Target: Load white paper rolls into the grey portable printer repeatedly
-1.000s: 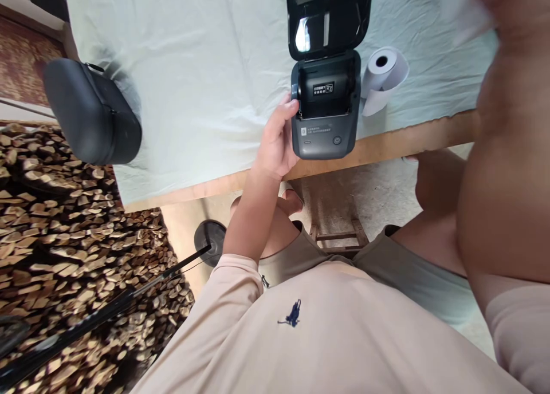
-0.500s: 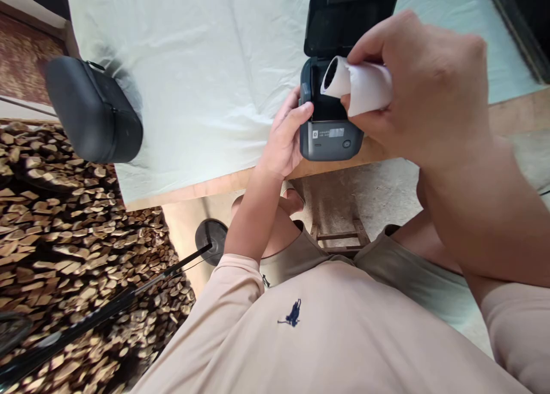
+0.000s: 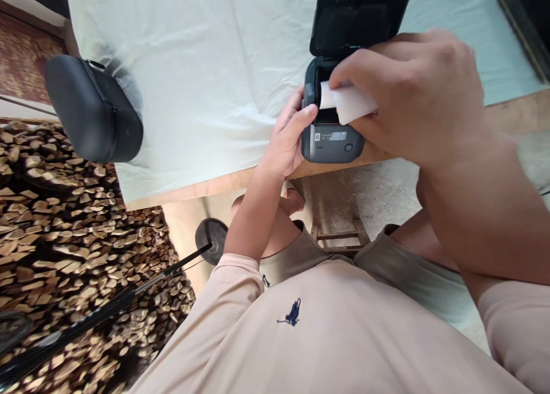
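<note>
A dark grey label printer (image 3: pixel 324 148) stands at the table's front edge with its black lid (image 3: pixel 361 22) swung up and back. My left hand (image 3: pixel 287 133) grips the printer's left side, thumb on the rim of the bay. Between the thumb and fingers of my right hand (image 3: pixel 425 90) is a white paper roll (image 3: pixel 354 103), its left end inside the printer's bay. My right hand hides the roll's right end and the printer's right side.
A dark zipped case (image 3: pixel 94 110) lies at the table's left edge. The table (image 3: pixel 193 85) has a pale, creased cover. Left of it are stacked firewood (image 3: pixel 86 256) and a black stand with a round base (image 3: pixel 210 239). A dark framed object (image 3: pixel 524 22) sits at the far right.
My right hand has lowered the paper roll into the printer's bay and turned it, so its open end no longer faces me. The printer and lid have shifted slightly right.
</note>
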